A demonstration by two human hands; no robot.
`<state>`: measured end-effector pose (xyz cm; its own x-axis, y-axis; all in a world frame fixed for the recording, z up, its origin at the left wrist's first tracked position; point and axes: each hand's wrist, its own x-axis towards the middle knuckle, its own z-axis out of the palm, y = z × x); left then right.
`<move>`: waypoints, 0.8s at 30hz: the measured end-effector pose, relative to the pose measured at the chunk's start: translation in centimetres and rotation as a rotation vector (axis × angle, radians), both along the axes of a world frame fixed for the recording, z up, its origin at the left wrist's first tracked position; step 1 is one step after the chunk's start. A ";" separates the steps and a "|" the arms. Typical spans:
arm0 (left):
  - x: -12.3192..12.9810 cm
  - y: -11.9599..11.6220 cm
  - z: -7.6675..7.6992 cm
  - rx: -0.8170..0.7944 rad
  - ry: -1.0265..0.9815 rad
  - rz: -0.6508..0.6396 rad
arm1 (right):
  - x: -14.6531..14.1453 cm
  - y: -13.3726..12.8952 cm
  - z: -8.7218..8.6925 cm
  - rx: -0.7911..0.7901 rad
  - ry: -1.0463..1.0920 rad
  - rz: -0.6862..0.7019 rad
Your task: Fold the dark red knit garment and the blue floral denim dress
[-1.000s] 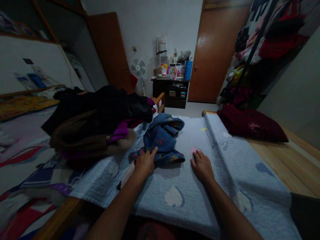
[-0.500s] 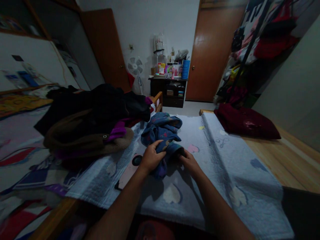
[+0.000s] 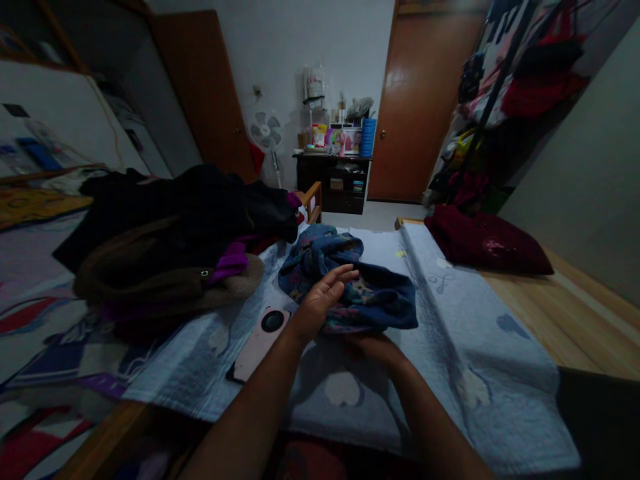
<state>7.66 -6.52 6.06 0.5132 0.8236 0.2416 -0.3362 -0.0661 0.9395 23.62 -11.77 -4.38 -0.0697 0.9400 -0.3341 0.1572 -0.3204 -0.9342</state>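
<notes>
A crumpled blue patterned garment (image 3: 385, 293) lies bunched on the light blue quilted cover (image 3: 430, 393), its right part opened out toward the right. My left hand (image 3: 323, 303) rests against the cloth from above, fingers stretched out and slightly apart. Under the garment's near edge is my right hand (image 3: 373, 350); its fingers are hidden beneath the fabric. Close to my left forearm lies a pink phone (image 3: 257, 347) with a round black camera ring.
A pile of dark clothes (image 3: 200, 213) fills the left side, with a brown garment in front. A folded maroon cloth (image 3: 485, 240) sits at the right on a wooden surface (image 3: 530, 313). Farther back stand a fan (image 3: 267, 133) and a dark cabinet (image 3: 330, 183).
The garment's near end has spread out to the right. My left hand has loosened from its grip and lifted slightly, while my right hand has slipped underneath the cloth.
</notes>
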 end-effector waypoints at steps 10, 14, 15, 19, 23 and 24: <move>-5.5 -0.7 -7.6 0.461 0.931 0.254 | 4.6 -1.8 3.4 0.305 -0.185 -0.409; -4.4 -1.9 -9.0 0.520 1.021 0.174 | 5.9 -1.9 3.9 0.572 -0.509 -0.619; -4.2 -1.9 -9.4 0.526 1.046 0.188 | 6.3 -1.7 3.6 0.621 -0.611 -0.639; -3.7 -1.0 -11.0 0.523 1.077 0.257 | 8.0 -0.9 1.0 0.681 -0.831 -0.450; -3.0 -0.2 -11.5 0.489 1.017 0.363 | 8.2 -0.5 -0.7 0.612 -0.868 -0.372; -2.9 -0.2 -11.3 0.459 1.007 0.393 | 8.1 -0.6 -0.5 0.610 -0.867 -0.359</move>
